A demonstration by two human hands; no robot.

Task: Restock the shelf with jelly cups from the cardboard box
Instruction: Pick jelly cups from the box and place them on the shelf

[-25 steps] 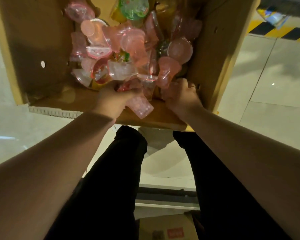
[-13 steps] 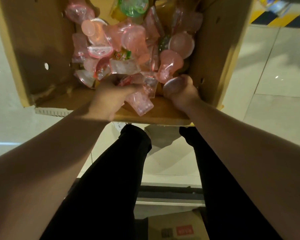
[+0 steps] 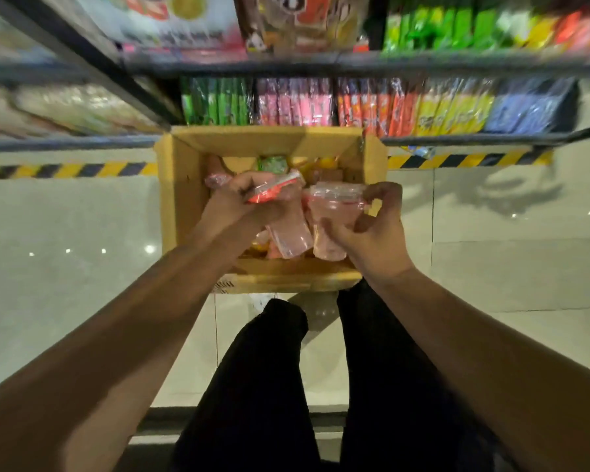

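Head view — the left hand grips pink jelly cups, the right hand curls round a pale cup. Beneath both sits the cardboard box; beyond them, the shelf.

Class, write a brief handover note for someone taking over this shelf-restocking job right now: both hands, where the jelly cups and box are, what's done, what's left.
Left hand: grips a red-lidded clear pink plastic jelly cup, perhaps others too.
Right hand: grips a pale pink plastic jelly cup.
Both are over the open brown cardboard box, which sits before the shelf of coloured packets; more cups lie inside.
Done: cups picked up.
Left: place them on the shelf, then empty the box.
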